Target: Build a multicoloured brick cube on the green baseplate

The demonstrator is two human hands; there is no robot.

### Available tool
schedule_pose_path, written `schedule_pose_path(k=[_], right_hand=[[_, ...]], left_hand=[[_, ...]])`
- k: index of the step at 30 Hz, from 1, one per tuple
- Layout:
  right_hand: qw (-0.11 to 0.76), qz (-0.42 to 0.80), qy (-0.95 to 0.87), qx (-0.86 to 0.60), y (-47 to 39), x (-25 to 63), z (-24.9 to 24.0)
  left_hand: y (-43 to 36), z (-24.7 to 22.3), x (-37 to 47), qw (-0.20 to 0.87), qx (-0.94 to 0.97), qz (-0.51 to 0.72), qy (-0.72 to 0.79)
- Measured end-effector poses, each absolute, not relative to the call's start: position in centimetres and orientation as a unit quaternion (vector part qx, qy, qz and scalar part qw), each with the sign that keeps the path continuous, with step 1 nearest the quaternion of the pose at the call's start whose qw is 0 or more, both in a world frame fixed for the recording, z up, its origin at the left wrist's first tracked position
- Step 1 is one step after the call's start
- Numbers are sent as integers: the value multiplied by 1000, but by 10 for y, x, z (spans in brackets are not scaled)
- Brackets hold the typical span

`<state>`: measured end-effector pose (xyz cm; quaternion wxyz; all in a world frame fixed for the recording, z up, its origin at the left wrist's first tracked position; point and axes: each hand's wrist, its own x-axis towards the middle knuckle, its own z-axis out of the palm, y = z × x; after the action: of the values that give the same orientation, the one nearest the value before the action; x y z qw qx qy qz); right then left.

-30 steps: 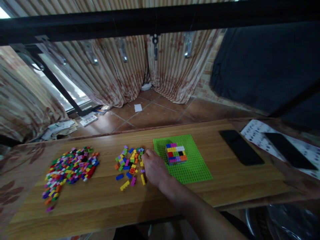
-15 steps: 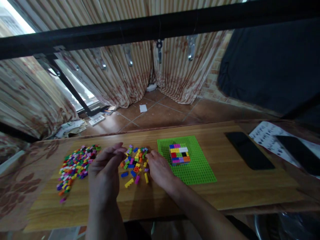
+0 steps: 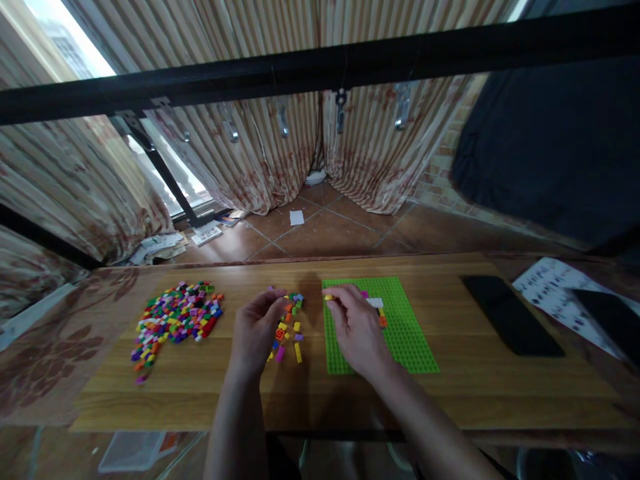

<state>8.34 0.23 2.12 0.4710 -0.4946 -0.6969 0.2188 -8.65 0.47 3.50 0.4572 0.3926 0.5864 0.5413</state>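
Note:
My right hand point(image 3: 357, 330) pinches a small yellow brick point(image 3: 329, 297) above the left part of the green baseplate point(image 3: 413, 347). Behind that hand, a multicoloured brick block point(image 3: 383, 320) on the baseplate is mostly hidden. My left hand point(image 3: 256, 330) has its thumb and fingers together over the small scattered group of loose bricks point(image 3: 298, 352); whatever is between its fingertips is too small to make out. A larger heap of mixed bricks point(image 3: 177, 312) lies farther left on the wooden board.
On the right of the wooden board point(image 3: 450, 393) lies a black phone-like slab point(image 3: 510, 313). Beyond it are a printed sheet point(image 3: 555, 287) and another dark slab point(image 3: 605, 323). A black bar point(image 3: 300, 73) with hanging clips crosses above. A clear plastic container point(image 3: 131, 451) sits below the board.
My right hand has lifted from the scattered bricks and moved right over the baseplate, now showing a yellow brick. My left hand has moved right over the scattered bricks. The view has shifted slightly.

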Motion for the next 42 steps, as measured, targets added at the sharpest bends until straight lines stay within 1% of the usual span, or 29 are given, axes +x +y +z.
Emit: schedule_pose_path(k=[2, 5, 7, 10, 14, 18, 23, 27, 33, 39, 42], right_hand=[[499, 229, -656, -517, 6, 102, 22], [530, 264, -607, -530, 12, 132, 16], [532, 298, -574, -546, 15, 148, 11], [515, 333, -553, -564, 14, 164, 8], [462, 370, -604, -534, 7, 167, 11], [406, 344, -664, -526, 4, 167, 11], [387, 281, -690, -543, 4, 169, 12], [408, 274, -675, -550, 6, 173, 12], [453, 273, -616, -584, 12, 187, 6], [451, 299, -605, -584, 12, 193, 5], [448, 305, -612, -576, 11, 195, 5]], left_hand=[[7, 28, -74, 463, 414, 529, 578], [9, 16, -53, 438, 481, 515, 559], [10, 9, -41, 436, 521, 497, 540], [11, 2, -26, 449, 535, 468, 541], [11, 0, -12, 446, 522, 460, 563], [12, 3, 0, 453, 511, 460, 567], [14, 0, 8, 464, 501, 457, 570], [15, -6, 10, 450, 511, 456, 573], [13, -9, 9, 411, 551, 422, 591], [12, -8, 12, 380, 561, 419, 605], [9, -7, 12, 386, 562, 423, 597]])
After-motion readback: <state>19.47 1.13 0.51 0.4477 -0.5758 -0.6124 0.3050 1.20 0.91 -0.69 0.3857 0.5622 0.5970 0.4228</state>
